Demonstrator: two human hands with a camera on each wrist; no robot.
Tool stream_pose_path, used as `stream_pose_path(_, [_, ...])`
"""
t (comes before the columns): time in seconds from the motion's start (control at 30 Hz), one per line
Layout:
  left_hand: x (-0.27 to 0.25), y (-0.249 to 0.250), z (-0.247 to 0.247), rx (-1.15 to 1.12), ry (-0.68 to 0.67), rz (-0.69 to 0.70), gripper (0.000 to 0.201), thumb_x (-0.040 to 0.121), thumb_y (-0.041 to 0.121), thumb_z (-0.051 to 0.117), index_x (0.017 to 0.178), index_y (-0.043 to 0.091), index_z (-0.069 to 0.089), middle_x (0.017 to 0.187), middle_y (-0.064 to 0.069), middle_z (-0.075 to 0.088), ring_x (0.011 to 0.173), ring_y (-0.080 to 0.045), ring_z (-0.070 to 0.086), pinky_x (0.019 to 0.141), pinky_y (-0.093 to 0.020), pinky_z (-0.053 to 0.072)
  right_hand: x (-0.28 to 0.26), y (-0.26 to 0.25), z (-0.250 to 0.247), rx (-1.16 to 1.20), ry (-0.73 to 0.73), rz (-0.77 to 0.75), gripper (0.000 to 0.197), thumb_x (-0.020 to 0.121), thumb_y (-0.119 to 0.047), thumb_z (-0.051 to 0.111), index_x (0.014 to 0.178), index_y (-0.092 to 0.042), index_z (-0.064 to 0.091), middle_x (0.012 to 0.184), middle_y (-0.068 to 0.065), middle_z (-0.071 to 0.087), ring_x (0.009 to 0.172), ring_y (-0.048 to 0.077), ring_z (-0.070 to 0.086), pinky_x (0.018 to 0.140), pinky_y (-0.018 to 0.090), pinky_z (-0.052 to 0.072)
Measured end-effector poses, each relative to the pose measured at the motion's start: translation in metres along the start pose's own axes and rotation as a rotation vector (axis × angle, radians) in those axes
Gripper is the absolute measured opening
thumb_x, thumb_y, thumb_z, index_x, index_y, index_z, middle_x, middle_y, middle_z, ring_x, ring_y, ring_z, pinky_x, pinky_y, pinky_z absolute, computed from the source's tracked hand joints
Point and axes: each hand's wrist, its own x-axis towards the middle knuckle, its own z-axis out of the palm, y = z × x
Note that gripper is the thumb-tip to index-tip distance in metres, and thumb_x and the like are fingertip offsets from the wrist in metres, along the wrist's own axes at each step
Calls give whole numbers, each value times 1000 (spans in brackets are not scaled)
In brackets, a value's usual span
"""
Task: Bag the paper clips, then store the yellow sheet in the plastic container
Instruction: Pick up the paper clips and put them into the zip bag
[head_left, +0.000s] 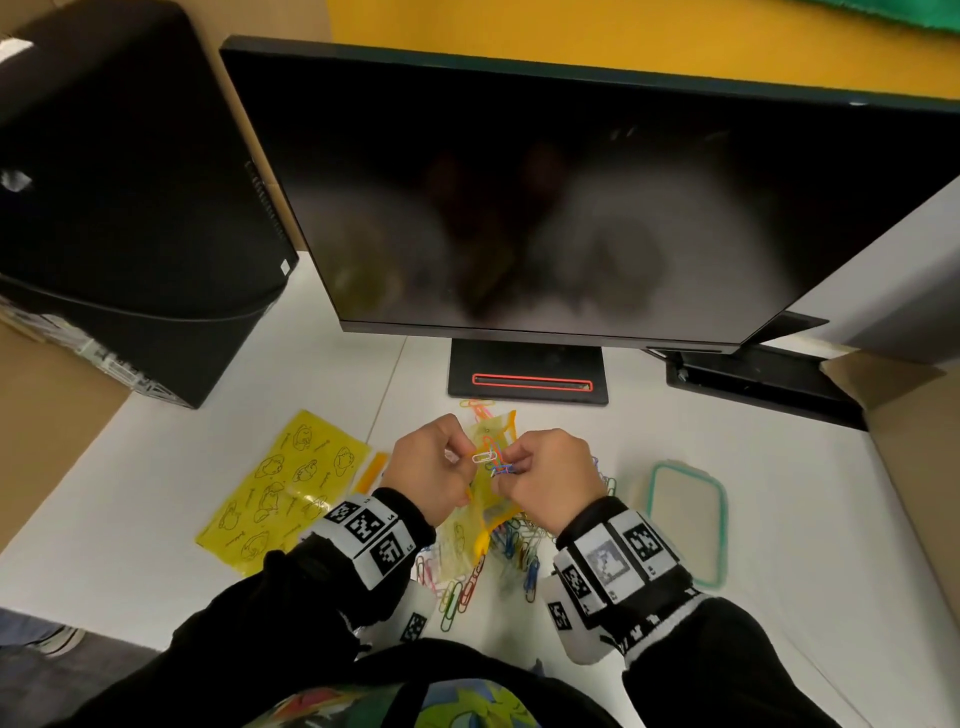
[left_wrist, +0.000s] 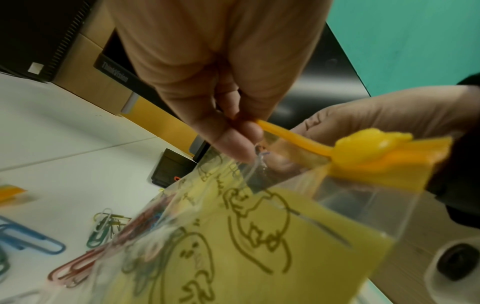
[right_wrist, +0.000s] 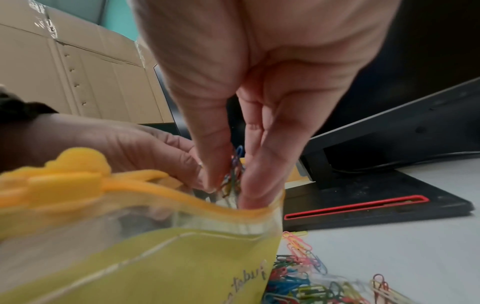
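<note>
The bagging step is in hand. At the lower middle of the head view the left hand (head_left: 431, 470) pinches the orange zip rim of the yellow bag (head_left: 485, 512), thumb and fingers curled round it to hold the mouth open above the table (head_left: 779, 467). The right hand (head_left: 545, 475) has its fingertips (right_wrist: 249, 197) closed on a small bunch of paper clips (head_left: 493, 462) right at the bag's mouth; the right wrist view shows them dipping just inside the rim. Many loose clips (head_left: 519, 551) lie on the table under and just below the hands, so this step looks well short of done. The yellow sheet (head_left: 283, 486) lies flat at lower left, untouched, and the plastic container (head_left: 719, 519) sits at lower right, well apart from it.

Next, I judge, the right hand needs to let the bunch fall inside while the left keeps the mouth wide, then gather more from the pile
</note>
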Motion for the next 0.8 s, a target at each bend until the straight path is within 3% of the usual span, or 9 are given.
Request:
stream_pose_path(0.17, [0, 2, 1, -27, 17, 7, 21, 85, 7, 57, 70, 20, 49, 60, -1, 57, 45, -18, 62, 40, -14, 44, -3, 4, 2, 118, -113, 32, 25, 70, -14, 74, 95, -13, 71, 86, 5, 72, 81, 17, 67, 79, 26, 54])
stream_pose_path(0.23, [0, 2, 1, -38, 17, 3, 21, 84, 6, 58, 69, 19, 50, 58, 0, 56, 44, -16, 61, 40, -12, 42, 0, 11, -1, 233, -19, 15, 17, 72, -6, 67, 84, -17, 72, 75, 4, 72, 72, 18, 68, 77, 32, 57])
stream_pose_path(0.3, [1, 1, -1, -44, 21, -22, 17, 84, 7, 58, 72, 17, 51, 58, 1, 55, 43, -14, 61, 39, -10, 40, 10, 29, -8, 275, 179, 48, 20, 74, -3, 60, 76, -21, 69, 70, 3, 70, 68, 23, 67, 73, 35, 57])
stream_pose_path(0.37, [3, 0, -3, -51, 31, -43, 16, 84, 7, 59, 73, 15, 52, 60, 1, 55, 40, -9, 59, 38, -10, 39, 20, 55, -17, 119, 238, 119, 22, 77, -3, 61, 91, -19, 66, 85, 6, 68, 81, 26, 66, 75, 27, 51])
stream_pose_path(0.47, [3, -1, -4, -45, 37, -52, 17, 85, 8, 59, 72, 16, 52, 61, 0, 57, 36, -5, 57, 37, -11, 39, 25, 94, -13, -255, -8, 229, 58, 76, -4, 65, 129, -19, 45, 123, 14, 52, 107, 28, 57, 89, 29, 46])
stream_pose_path(0.53, [3, 0, -4, -42, 39, -55, 16, 85, 8, 59, 73, 16, 52, 62, -1, 59, 39, -8, 59, 38, -13, 40, 24, 111, -4, -376, -117, 265, 78, 75, -5, 66, 140, -25, 28, 140, 14, 35, 120, 31, 48, 98, 33, 46])
stream_pose_path(0.7, [3, 0, -5, -20, 43, -52, 18, 84, 8, 59, 72, 18, 51, 67, -2, 61, 43, -13, 61, 44, -18, 45, 17, 128, 4, -475, -206, 299, 93, 76, 2, 57, 145, -36, 8, 155, 4, 9, 133, 32, 32, 105, 36, 40])
stream_pose_path(0.8, [3, -1, -4, -13, 39, -66, 16, 84, 8, 59, 73, 16, 52, 63, 0, 59, 42, -13, 59, 47, -19, 46, 14, 133, 5, -476, -275, 194, 95, 75, 8, 49, 144, -42, 7, 157, 0, 4, 134, 34, 24, 108, 34, 34])
